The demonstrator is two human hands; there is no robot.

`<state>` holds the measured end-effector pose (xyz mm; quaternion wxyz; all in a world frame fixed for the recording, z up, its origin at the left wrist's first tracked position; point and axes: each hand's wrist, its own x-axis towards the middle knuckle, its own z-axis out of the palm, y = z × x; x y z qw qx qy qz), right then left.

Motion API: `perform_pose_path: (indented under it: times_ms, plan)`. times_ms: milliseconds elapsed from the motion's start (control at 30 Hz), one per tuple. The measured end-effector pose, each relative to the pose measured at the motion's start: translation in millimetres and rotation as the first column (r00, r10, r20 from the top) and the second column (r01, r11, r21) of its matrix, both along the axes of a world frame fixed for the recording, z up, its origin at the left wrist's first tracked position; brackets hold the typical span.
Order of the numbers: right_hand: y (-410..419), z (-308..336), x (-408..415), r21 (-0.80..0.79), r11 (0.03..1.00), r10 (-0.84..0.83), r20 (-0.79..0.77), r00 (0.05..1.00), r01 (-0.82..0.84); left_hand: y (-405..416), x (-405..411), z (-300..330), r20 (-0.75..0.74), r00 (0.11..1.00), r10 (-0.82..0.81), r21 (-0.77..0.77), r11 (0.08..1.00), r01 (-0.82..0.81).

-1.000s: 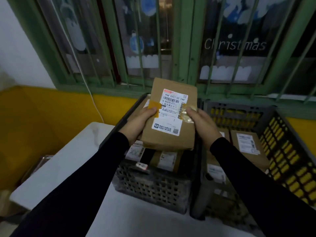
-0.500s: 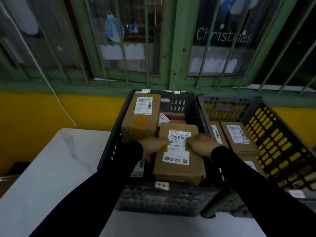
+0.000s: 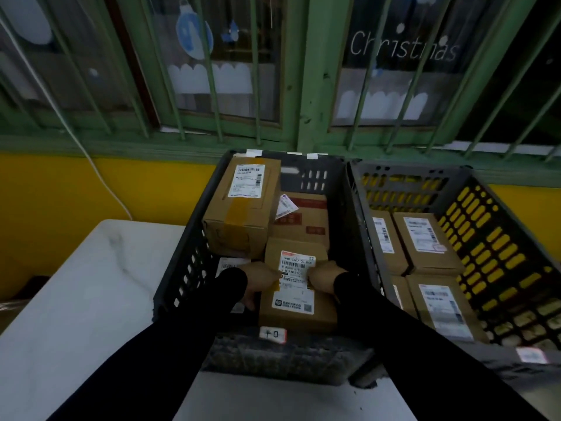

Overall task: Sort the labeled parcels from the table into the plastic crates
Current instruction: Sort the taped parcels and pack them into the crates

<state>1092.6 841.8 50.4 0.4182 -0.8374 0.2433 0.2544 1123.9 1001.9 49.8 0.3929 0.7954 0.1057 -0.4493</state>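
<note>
We hold the labeled parcel (image 3: 299, 287) with left hand (image 3: 258, 281) and right hand (image 3: 323, 279) gripping its sides, low in the black crate (image 3: 188, 238) at 12 o'clock.

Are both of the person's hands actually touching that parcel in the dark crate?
Touching. The head view shows the left hand and right hand gripping opposite sides of the parcel, thumbs on its label.

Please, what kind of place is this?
Probably a small parcel sorting point: labelled brown cardboard parcels fill two dark slotted plastic crates on a white marble-patterned table beneath a green barred window.
</note>
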Motion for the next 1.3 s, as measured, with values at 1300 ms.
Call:
perform_pose_path:
  times_ms: [1300]
  plan:
    - [-38, 15, 65, -0.328, 0.935, 0.254, 0.355, 0.900, -0.135, -47, 43, 27, 0.404, 0.255, -0.878, 0.807, 0.473, 0.352]
